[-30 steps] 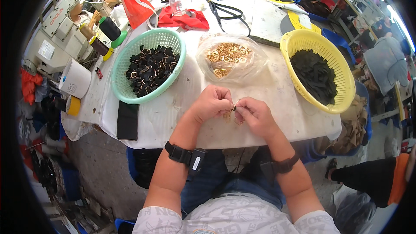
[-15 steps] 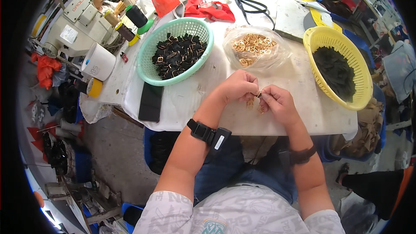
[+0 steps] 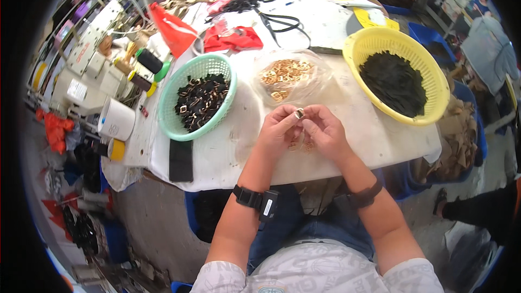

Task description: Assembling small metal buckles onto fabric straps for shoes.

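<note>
Both hands meet over the near part of the table, fingertips pinched together. Between them is a small gold metal ring with a dark strip [image 3: 299, 113]; fingers hide most of it. My left hand [image 3: 277, 130] closes on it from the left, my right hand [image 3: 326, 132] from the right. Several loose gold rings [image 3: 305, 146] lie on the tabletop just under the hands. Beyond them sits a clear plastic bag [image 3: 316, 86] holding gold rings. To the left, a mint-green basket [image 3: 164, 109] contains black loops fitted with gold rings. On the right, a yellow basket [image 3: 440, 93] holds black strips.
A black phone [image 3: 180, 161] lies by the table's front left edge. Sewing machine [image 3: 81, 84], thread spools [image 3: 148, 61] and a white cup [image 3: 116, 119] stand farther left. Red cloth [image 3: 233, 38] and black straps [image 3: 282, 24] lie toward the back.
My view has shifted, so the table appears turned and lower. My hands have drawn closer together, and the held piece is now tilted up between the fingertips.
</note>
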Action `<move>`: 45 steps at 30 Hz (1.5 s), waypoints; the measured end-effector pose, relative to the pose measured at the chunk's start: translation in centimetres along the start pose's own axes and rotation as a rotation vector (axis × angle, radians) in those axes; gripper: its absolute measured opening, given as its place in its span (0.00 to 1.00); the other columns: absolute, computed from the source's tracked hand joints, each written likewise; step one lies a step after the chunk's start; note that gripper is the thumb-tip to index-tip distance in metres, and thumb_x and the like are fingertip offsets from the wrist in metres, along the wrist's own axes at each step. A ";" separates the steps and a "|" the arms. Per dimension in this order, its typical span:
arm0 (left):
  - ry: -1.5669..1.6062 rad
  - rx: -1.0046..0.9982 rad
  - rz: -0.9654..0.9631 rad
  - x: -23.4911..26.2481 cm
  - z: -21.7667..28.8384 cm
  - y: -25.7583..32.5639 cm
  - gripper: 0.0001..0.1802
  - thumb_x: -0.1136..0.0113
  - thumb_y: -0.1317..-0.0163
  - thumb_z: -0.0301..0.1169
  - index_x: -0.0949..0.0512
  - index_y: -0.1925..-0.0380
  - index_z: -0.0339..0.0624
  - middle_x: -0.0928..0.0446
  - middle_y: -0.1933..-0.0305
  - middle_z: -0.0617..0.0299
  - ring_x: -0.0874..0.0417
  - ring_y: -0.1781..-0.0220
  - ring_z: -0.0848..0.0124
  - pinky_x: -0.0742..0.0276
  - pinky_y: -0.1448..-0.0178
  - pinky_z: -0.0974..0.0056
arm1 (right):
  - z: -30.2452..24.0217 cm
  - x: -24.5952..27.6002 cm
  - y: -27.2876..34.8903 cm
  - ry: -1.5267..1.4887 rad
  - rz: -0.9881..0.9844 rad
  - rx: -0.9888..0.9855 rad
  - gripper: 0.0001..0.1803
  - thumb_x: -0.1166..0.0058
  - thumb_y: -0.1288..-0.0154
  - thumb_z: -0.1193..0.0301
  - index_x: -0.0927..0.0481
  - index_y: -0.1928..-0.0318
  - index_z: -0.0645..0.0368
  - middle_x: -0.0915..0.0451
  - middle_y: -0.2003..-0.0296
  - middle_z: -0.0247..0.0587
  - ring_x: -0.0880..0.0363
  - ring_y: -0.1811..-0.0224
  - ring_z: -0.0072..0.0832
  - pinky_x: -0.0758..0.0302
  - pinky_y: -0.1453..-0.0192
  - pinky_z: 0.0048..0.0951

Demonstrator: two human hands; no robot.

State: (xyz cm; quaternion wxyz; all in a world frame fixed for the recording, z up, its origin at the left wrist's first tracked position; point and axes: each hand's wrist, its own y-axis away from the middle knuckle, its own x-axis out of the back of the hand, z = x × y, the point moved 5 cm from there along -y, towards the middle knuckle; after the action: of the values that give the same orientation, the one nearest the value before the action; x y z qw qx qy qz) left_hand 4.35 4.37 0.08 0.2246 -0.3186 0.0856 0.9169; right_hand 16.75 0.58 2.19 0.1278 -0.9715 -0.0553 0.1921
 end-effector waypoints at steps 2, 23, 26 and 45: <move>-0.002 0.003 0.007 0.1 -0.5 -0.3 0.03 0.42 0.34 0.28 0.23 0.63 0.41 0.21 0.69 0.65 0.24 0.74 0.80 0.28 0.72 0.75 | 0.2 0.3 0.1 -0.003 -0.004 -0.001 0.12 0.47 0.34 0.80 0.28 0.51 0.66 0.22 0.62 0.35 0.23 0.63 0.17 0.24 0.59 0.20; -0.026 0.019 -0.033 -0.1 -0.8 -0.5 0.02 0.42 0.35 0.26 0.24 0.67 0.40 0.22 0.70 0.65 0.26 0.74 0.81 0.31 0.70 0.77 | 0.4 1.4 0.0 0.043 0.107 0.042 0.11 0.43 0.36 0.79 0.26 0.55 0.67 0.21 0.64 0.37 0.22 0.66 0.16 0.24 0.60 0.19; 0.000 -0.002 0.006 -0.1 -0.8 -0.4 0.02 0.42 0.35 0.25 0.23 0.67 0.40 0.22 0.71 0.65 0.26 0.73 0.80 0.30 0.69 0.76 | 0.3 1.4 0.0 0.087 0.116 0.007 0.07 0.46 0.35 0.79 0.26 0.57 0.66 0.21 0.65 0.36 0.22 0.66 0.16 0.24 0.61 0.19; -0.125 -0.068 0.084 -0.4 -0.9 -0.3 0.08 0.42 0.40 0.15 0.20 0.61 0.33 0.18 0.63 0.57 0.22 0.70 0.77 0.24 0.65 0.73 | 0.0 2.1 -0.2 0.210 0.222 0.077 0.04 0.46 0.35 0.79 0.26 0.61 0.63 0.24 0.68 0.32 0.26 0.70 0.14 0.27 0.67 0.16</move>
State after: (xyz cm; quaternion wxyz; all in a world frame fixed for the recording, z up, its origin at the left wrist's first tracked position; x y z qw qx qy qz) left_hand 5.21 4.27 -0.38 0.1799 -0.2642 0.0534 0.9460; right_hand 18.67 1.09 1.52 0.1479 -0.9807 0.0735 0.1042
